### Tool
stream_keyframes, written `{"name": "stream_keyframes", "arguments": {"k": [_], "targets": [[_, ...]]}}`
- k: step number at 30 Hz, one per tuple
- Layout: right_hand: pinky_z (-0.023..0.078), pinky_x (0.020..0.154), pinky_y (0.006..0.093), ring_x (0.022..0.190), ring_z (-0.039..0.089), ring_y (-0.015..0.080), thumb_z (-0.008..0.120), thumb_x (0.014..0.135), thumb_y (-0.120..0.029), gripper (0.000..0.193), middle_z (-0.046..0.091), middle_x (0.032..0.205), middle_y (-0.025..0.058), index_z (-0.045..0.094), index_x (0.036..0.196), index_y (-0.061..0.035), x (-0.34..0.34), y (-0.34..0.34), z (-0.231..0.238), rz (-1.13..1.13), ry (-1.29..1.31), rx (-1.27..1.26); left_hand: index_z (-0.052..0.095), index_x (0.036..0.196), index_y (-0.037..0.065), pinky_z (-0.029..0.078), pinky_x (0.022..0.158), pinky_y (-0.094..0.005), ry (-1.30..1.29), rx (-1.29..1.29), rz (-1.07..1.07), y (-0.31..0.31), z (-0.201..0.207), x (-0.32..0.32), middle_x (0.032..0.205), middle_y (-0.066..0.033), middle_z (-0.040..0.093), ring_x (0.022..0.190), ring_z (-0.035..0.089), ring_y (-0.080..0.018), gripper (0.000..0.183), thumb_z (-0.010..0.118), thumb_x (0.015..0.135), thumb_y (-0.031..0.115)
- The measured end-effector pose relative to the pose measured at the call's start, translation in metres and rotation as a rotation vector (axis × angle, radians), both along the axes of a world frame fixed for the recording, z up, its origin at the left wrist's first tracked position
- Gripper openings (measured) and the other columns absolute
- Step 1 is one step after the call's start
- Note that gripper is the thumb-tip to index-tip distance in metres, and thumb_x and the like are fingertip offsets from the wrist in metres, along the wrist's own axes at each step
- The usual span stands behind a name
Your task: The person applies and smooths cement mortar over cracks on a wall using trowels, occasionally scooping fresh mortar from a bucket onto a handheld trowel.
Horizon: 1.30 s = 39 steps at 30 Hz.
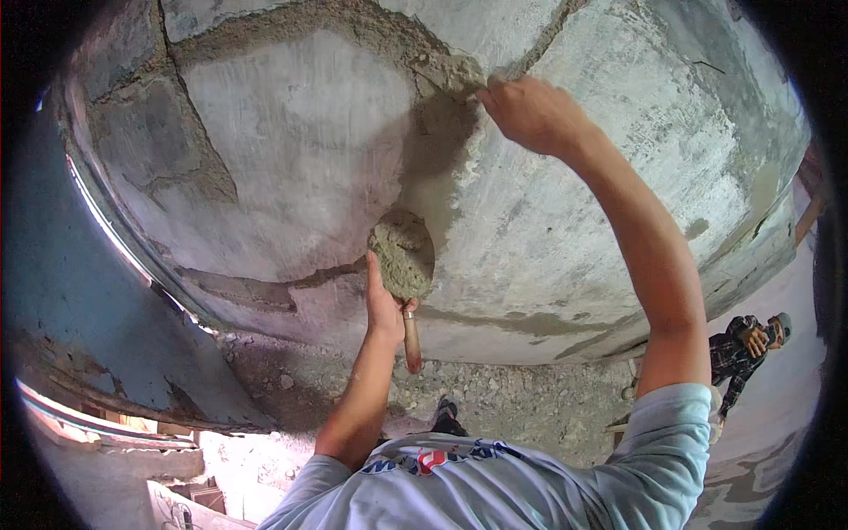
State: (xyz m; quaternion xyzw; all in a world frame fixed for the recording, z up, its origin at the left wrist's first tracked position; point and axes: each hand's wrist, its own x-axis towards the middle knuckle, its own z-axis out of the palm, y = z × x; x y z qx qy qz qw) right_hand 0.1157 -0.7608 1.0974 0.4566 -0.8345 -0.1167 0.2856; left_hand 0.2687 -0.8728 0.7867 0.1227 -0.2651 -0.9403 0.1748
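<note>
In front of my chest, my left hand (386, 309) is closed round the neck of a trowel (412, 343) with a wooden handle, its thumb lying along the edge. A thick heap of wet grey-green mortar (403, 254) covers the blade. Up at the wall, my right hand (533, 113) is closed, knuckles toward the concrete, beside the end of a rough mortar-filled groove (433, 69). What its fingers grip is too small and hidden to name. Below that hand, a dark damp band of mortar (433, 172) runs down the grey wall (300, 132).
Several cracks and rough grooves cross the wall. Rubble and gravel cover the ground (512, 397) at its foot. A person (742, 358) in a dark checked shirt and cap is at the far right. A blue-grey panel (97, 265) stands at the left.
</note>
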Motion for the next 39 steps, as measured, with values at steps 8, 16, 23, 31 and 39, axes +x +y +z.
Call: {"name": "stream_keyframes", "arguments": {"k": [8, 16, 23, 31, 39], "targets": [[0.056, 0.075, 0.0582, 0.083, 0.069, 0.051, 0.043, 0.107, -0.035, 0.041, 0.069, 0.083, 0.0314, 0.057, 0.103, 0.0028, 0.001, 0.014, -0.11, -0.126, -0.341, -0.156, 0.056, 0.133, 0.017, 0.037, 0.048, -0.0263, -0.051, 0.031, 0.038, -0.009, -0.012, 0.001, 0.111, 0.0007, 0.065, 0.079, 0.057, -0.0115, 0.069, 0.049, 0.096, 0.074], [0.049, 0.068, 0.0587, 0.076, 0.063, 0.052, 0.048, 0.107, -0.031, 0.038, 0.066, 0.078, 0.0296, 0.061, 0.093, 0.0023, 0.01, 0.054, -0.123, -0.009, -0.42, -0.141, 0.055, 0.133, 0.016, 0.038, 0.048, -0.0269, -0.107, 0.016, 0.028, 0.003, -0.022, 0.029, 0.108, -0.0012, 0.064, 0.073, 0.055, -0.012, 0.072, 0.046, 0.096, 0.076], [0.049, 0.077, 0.0555, 0.086, 0.062, 0.0524, 0.048, 0.107, -0.033, 0.044, 0.066, 0.086, 0.0318, 0.065, 0.094, 0.0053, -0.019, -0.004, -0.016, 0.22, -0.237, -0.318, 0.056, 0.129, 0.017, 0.038, 0.047, -0.0273, -0.109, -0.023, 0.027, 0.007, -0.026, 0.029, 0.103, -0.001, 0.064, 0.073, 0.056, -0.0122, 0.069, 0.046, 0.096, 0.076], [0.052, 0.076, 0.0596, 0.082, 0.065, 0.0536, 0.047, 0.106, -0.032, 0.038, 0.066, 0.081, 0.0339, 0.063, 0.103, 0.0022, -0.019, -0.002, -0.121, 0.024, -0.326, -0.198, 0.053, 0.137, 0.019, 0.037, 0.049, -0.026, -0.116, -0.025, 0.072, -0.004, -0.018, 0.034, 0.113, 0.001, 0.065, 0.079, 0.057, -0.0112, 0.069, 0.045, 0.097, 0.075], [0.057, 0.069, 0.0573, 0.076, 0.069, 0.0479, 0.043, 0.108, -0.04, 0.044, 0.069, 0.08, 0.0281, 0.06, 0.104, 0.0012, 0.019, 0.0, -0.106, -0.039, -0.258, -0.185, 0.053, 0.137, 0.015, 0.038, 0.049, -0.0259, -0.092, -0.023, 0.079, -0.014, -0.024, 0.041, 0.112, -0.0007, 0.067, 0.079, 0.059, -0.0103, 0.073, 0.046, 0.097, 0.075]]}}
